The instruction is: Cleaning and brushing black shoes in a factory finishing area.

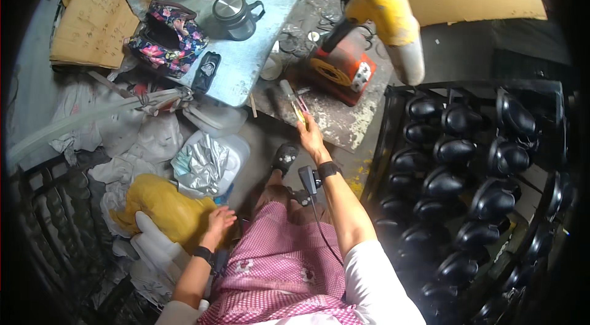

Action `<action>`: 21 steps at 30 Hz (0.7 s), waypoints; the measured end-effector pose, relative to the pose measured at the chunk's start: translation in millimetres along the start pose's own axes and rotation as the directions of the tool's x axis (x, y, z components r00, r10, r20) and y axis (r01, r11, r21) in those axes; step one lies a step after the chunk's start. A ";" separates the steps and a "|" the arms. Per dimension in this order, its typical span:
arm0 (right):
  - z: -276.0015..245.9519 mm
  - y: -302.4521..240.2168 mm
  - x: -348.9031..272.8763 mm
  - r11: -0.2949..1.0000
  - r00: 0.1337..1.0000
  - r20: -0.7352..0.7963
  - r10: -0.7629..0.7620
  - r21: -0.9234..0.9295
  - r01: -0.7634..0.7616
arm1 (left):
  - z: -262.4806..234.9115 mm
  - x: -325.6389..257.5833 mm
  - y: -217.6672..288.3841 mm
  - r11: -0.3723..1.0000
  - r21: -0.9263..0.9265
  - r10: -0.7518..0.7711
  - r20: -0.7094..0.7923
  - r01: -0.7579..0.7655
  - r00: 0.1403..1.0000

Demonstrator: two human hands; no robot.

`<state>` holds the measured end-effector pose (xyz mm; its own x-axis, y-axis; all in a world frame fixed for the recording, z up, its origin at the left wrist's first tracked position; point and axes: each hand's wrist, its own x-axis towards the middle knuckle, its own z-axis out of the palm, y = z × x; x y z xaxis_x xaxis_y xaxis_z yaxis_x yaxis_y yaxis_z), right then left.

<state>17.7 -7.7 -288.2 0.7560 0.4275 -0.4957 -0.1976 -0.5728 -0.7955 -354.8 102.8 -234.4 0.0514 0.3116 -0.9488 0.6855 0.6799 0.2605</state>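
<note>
My right hand (311, 136) reaches to the near edge of a worn work table (350, 128). Its fingers are closed on a slim yellow tool (299, 115) whose kind I cannot make out. Just past the fingertips lie a pale tube-like piece (286, 88) and a thin pinkish stick (303, 103). My left hand (220, 224) hangs low on the left with fingers apart and nothing in it, beside a yellow sack (163, 211).
A machine with a red base (350, 70) and yellow head (390, 8) stands on the work table. On the right, a rack (384, 159) carries rows of black rounded parts (444, 180). Left are a blue-topped table (246, 73) with a mug (236, 18), and a plastic tub (238, 156).
</note>
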 end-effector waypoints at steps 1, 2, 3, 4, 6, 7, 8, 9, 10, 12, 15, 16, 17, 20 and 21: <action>20.5 1.4 12.9 1.000 1.000 0.021 -0.001 0.005 0.001 | -4.4 -1.1 -4.2 0.999 -0.034 -0.013 -0.021 0.013 1.000; 26.5 9.1 27.8 0.998 1.000 -0.012 -0.004 0.066 0.004 | 1.7 1.3 -3.6 0.999 -0.048 -0.018 -0.007 0.018 1.000; 35.7 9.6 39.3 0.991 0.999 -0.032 -0.005 0.130 0.009 | 4.8 1.3 -3.6 0.997 -0.068 -0.026 -0.005 0.026 1.000; 42.8 10.5 50.6 0.985 1.000 -0.022 0.000 0.175 0.004 | 7.6 2.3 -2.3 0.997 -0.075 -0.032 0.002 0.032 0.999; 65.0 -3.1 63.8 0.983 0.999 -0.049 -0.006 0.182 0.015 | 6.5 2.0 -4.4 0.994 -0.103 -0.048 -0.019 0.046 0.999; 75.1 -10.5 70.8 0.982 0.996 -0.089 -0.015 0.186 0.031 | 6.4 2.5 -5.1 0.991 -0.126 -0.058 -0.027 0.054 0.998; 82.9 -14.4 80.3 0.976 0.994 -0.094 -0.048 0.206 0.067 | 7.5 3.5 -5.1 0.989 -0.133 -0.069 -0.031 0.065 0.997; 92.0 -18.9 87.9 0.965 0.991 -0.121 -0.050 0.250 0.079 | 7.7 5.6 -7.0 0.989 -0.131 -0.070 -0.033 0.065 0.997; 98.4 -23.6 96.4 0.961 0.994 -0.104 -0.017 0.272 0.045 | 7.6 7.4 -9.1 0.987 -0.148 -0.070 -0.030 0.064 0.997; 107.9 -24.4 115.1 0.956 0.995 -0.096 0.017 0.293 0.012 | 12.5 9.2 -7.1 0.983 -0.166 -0.082 -0.023 0.077 0.996; 118.9 -28.6 123.7 0.955 0.993 -0.119 0.006 0.294 0.029 | 11.9 8.1 -7.9 0.986 -0.148 -0.083 -0.007 0.081 0.997; 118.6 -30.6 123.5 0.963 0.994 -0.108 0.020 0.269 0.010 | 11.6 11.4 -5.1 0.985 -0.154 -0.073 -0.005 0.071 0.997; 117.2 -26.9 121.9 0.970 0.995 -0.098 0.037 0.241 -0.013 | 11.3 10.4 -4.3 0.986 -0.149 -0.076 -0.001 0.075 0.997; 103.9 -12.7 77.4 0.975 0.999 -0.016 -0.052 0.215 0.055 | 8.7 7.5 2.3 0.986 -0.151 -0.073 -0.015 0.070 0.997; 93.8 -11.2 54.1 0.977 0.999 0.034 -0.020 0.212 0.013 | 7.9 5.6 4.8 0.987 -0.146 -0.063 -0.008 0.061 0.998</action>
<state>2.3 87.4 -338.8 0.7380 0.4630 -0.4910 -0.3157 -0.4062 -0.8575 -345.5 102.5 -239.8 0.0027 0.2737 -0.9618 0.5742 0.7870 0.2256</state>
